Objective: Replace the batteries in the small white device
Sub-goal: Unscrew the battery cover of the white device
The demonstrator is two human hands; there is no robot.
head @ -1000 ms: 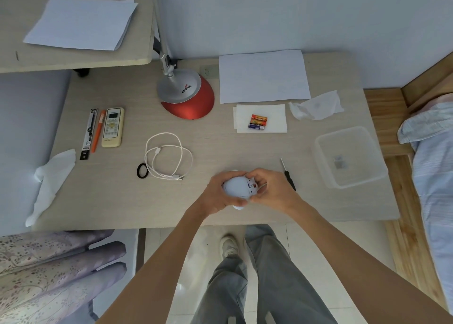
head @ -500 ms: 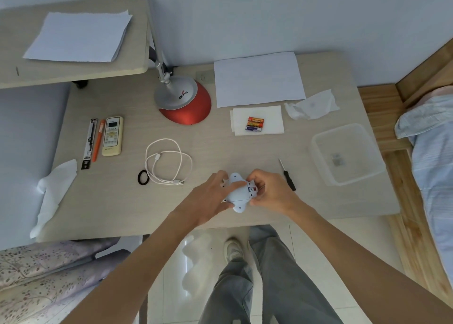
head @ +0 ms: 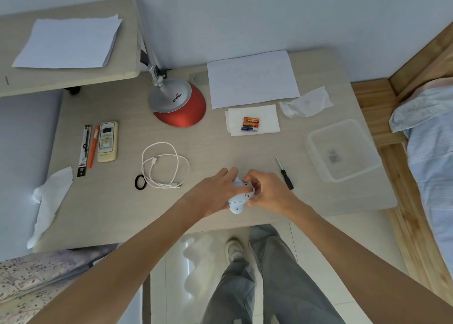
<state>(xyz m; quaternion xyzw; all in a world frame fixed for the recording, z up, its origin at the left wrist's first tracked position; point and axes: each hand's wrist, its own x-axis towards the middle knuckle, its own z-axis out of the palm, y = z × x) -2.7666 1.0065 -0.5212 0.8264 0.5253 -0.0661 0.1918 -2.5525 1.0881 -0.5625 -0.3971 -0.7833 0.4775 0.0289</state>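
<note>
Soft even daylight, wide-angle edge distortion

The left forearm [head: 137, 252] and right forearm [head: 355, 247] are bare. The person wears loose grey-blue trousers [head: 277, 287] and a white shoe [head: 234, 250].

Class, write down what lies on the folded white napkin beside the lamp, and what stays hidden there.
Three batteries lie side by side on the napkin: two orange, one dark. Their undersides and the napkin patch beneath them are covered.
</note>
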